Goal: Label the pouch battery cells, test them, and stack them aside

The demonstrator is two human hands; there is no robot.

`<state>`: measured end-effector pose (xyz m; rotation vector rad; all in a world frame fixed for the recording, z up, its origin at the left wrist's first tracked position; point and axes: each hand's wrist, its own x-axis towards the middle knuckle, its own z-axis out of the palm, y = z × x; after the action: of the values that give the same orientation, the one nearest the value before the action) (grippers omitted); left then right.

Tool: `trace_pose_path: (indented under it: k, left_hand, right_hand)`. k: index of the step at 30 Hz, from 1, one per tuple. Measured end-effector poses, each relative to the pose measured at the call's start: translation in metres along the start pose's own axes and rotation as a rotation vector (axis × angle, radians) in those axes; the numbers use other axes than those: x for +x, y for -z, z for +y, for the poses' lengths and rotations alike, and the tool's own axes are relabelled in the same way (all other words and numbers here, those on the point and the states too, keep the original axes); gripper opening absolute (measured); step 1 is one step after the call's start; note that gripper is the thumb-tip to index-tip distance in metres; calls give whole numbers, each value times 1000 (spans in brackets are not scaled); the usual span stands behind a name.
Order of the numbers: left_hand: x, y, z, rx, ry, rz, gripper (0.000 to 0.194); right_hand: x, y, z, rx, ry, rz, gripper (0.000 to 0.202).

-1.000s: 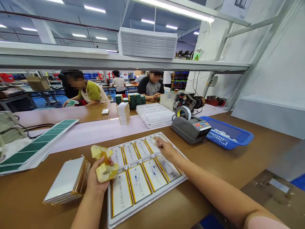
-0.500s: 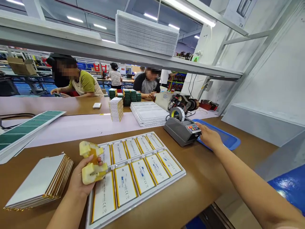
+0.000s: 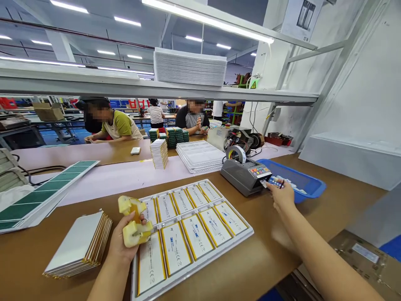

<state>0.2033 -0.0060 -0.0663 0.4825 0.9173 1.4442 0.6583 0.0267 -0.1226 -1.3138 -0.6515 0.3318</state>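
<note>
My left hand (image 3: 123, 236) is closed round a pale yellow, blocky hand piece (image 3: 137, 232) with an amber middle, whose exact kind I cannot make out. It hovers over the near left corner of a white tray (image 3: 200, 267) filled with flat white battery packs (image 3: 177, 248) edged in yellow. Some packs bear blue-printed strips. At the front of a grey automatic tape dispenser (image 3: 239, 177), my right hand (image 3: 283, 194) pinches a short strip of blue-printed tape (image 3: 275, 181) beside the outlet. A tape roll (image 3: 236, 154) sits on top of the dispenser.
A blue basket (image 3: 315, 188) holding small white pieces stands behind my right hand. Stacked battery packs (image 3: 78, 242) lie left of the tray. White trays (image 3: 203, 154), a machine (image 3: 241, 138) and green panels (image 3: 46, 190) sit farther back. A shelf (image 3: 125, 85) crosses above; co-workers sit opposite.
My right hand has moved from the dispenser's button panel down to its outlet, where a strip of tape now shows in the fingers. The left hand keeps its hold; the view has tilted up.
</note>
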Motion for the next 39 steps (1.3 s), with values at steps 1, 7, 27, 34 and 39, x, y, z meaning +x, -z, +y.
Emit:
trace_pose_path:
  k: [1, 7, 27, 34, 39]
  left_hand:
    - [-1, 0, 0, -2, 5, -2, 9]
    - [-7, -1, -5, -137, 1, -34, 19]
    - [-11, 10, 15, -143, -279, -50, 16]
    - [-8, 13, 9, -148, -193, -72, 15]
    - [-2, 16, 2, -160, -105, -44, 13]
  right_hand:
    - [-10, -7, -11, 3, 40, -77, 48]
    - [-133, -78, -77, -221, 433, -1432, 28]
    - [-250, -195, -68, -689, 909, -1527, 26]
    - [-234, -180, -72, -640, 760, -1685, 49]
    - [-228, -190, -72, -594, 752, -1803, 35]
